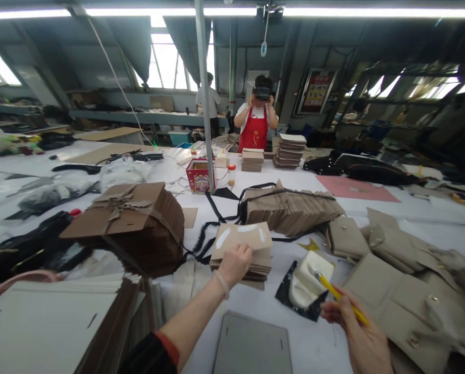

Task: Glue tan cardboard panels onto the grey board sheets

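Observation:
My left hand (234,265) reaches forward and grips the near edge of the top brown card piece (242,236), which has white glue streaks and lies on a small stack of like pieces (261,267). My right hand (359,332) is closed on a yellow brush (336,293). The brush tip rests in a white glue tray (310,278) lying on a black sheet. A grey board (251,345) lies flat just in front of me.
A tied bundle of brown card (139,223) sits left, a fanned row of card pieces (290,208) behind the stack. Beige bag parts (396,270) lie right. Flat boards (53,322) are stacked near left. A person in a red apron (256,124) stands across the table.

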Motion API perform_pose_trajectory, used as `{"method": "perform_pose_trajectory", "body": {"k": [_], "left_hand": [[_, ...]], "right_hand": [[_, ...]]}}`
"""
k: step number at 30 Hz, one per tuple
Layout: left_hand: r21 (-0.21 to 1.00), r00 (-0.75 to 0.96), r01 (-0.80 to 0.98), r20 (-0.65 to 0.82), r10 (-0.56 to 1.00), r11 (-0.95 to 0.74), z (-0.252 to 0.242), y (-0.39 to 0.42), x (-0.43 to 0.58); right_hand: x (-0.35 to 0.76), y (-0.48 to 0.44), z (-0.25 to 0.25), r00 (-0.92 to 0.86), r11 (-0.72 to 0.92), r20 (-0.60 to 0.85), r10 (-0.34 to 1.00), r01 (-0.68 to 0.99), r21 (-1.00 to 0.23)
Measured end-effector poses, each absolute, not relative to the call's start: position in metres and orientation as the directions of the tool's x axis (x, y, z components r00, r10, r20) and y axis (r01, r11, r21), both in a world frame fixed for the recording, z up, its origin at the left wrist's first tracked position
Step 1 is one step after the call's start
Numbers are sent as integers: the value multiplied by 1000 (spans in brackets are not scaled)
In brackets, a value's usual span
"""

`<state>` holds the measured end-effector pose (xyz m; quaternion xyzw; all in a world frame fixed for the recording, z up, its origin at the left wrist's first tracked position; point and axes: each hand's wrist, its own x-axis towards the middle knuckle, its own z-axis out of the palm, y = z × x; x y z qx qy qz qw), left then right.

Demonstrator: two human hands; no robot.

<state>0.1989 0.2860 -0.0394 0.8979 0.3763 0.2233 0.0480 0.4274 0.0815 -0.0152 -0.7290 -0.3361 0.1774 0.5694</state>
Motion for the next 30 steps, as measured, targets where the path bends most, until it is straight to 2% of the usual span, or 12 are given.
{"method": "perform_pose_trajectory", "body": {"k": [2,3,5,7,9,11,14,18,21,24,27,30], "left_hand": [[360,449,660,515,730,-660,-17,282,190],[459,305,614,612,730,-642,-6,277,186],[673,-18,403,684,729,-621,10,260,180],[844,-222,79,534,816,-531,15,234,180],[922,-249,-241,243,938,-303,8,202,184],[889,-182,-455,-35,983,-53,-8,171,189],[803,-60,-567,-261,964,182,-38,133,187],[772,48,-520,-401,915,365,-80,103,158],[813,80,-331,-481,873,479,-119,83,130],[815,122,-116,-556,822,568,-164,56,109],[820,107,104,-572,813,563,-200,32,98],[821,81,329,-517,852,467,-221,23,95]], "right_hand": [[410,78,-21,698,-138,28,716,181,-974],[400,79,-24,687,-140,0,727,148,-979],[378,80,-29,664,-138,-20,748,126,-982],[353,81,-33,644,-130,-35,764,101,-986],[331,78,-38,642,-111,-47,766,60,-992],[315,70,-47,673,-81,-23,740,55,-995],[310,50,-62,737,-100,55,674,165,-981],[329,9,-82,692,-272,64,719,365,-891],[344,-25,-101,600,-373,-12,800,482,-793],[353,-56,-133,522,-405,-70,850,562,-721],[358,-79,-175,497,-392,-48,867,619,-680],[362,-89,-210,474,-395,-49,879,667,-632]]}}
